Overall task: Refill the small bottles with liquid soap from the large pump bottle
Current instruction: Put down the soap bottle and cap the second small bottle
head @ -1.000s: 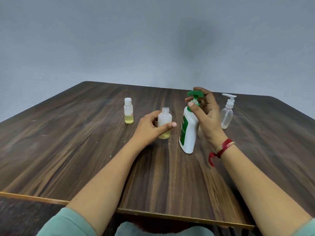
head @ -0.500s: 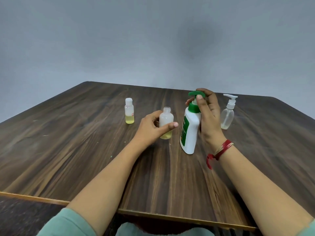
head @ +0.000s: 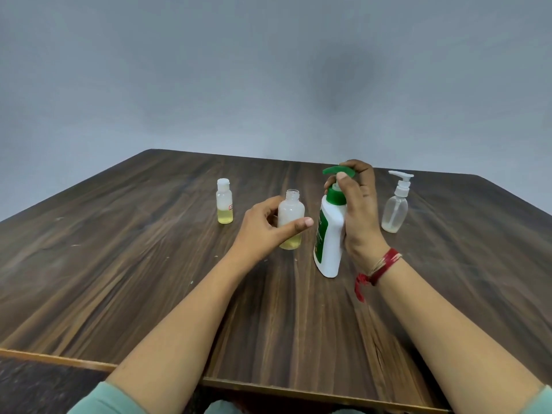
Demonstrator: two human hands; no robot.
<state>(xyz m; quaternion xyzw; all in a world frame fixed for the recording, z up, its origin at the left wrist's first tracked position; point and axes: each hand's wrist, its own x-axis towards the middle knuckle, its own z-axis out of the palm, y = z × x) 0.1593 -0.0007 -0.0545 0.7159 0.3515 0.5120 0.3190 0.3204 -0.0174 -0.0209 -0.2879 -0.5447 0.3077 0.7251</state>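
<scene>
A plain grey wall stands behind a dark, streaky wood-grain table (head: 125, 282), and everything you are working with sits toward its far middle. Your left hand (head: 263, 231) grips the small uncapped translucent plastic bottle (head: 291, 209), thumb across its front and fingers curled round the back. The bottle stands upright on the table with its mouth open and a shallow layer of yellow liquid at the bottom. Just to its right stands the large white pump bottle with a green label and green pump head (head: 328, 246), leaning slightly. Its spout points left toward the open bottle, but sits above and to the right of the mouth rather than over it. Your right hand (head: 360, 213) is wrapped round the neck and pump of that large bottle, the thumb up by the pump head and the fingers curled behind it, the palm against the bottle's right side. A red thread bracelet (head: 383, 264) circles that wrist, its loose end hanging down. To the left, well apart from your hands, a second small translucent bottle with a white flip cap (head: 224, 201) stands closed, with yellow liquid in its lower part. To the right, near your right hand, stands a clear teardrop-shaped bottle with a white pump top (head: 395, 212). Pale green sleeves (head: 98, 398) show at the bottom edge.
</scene>
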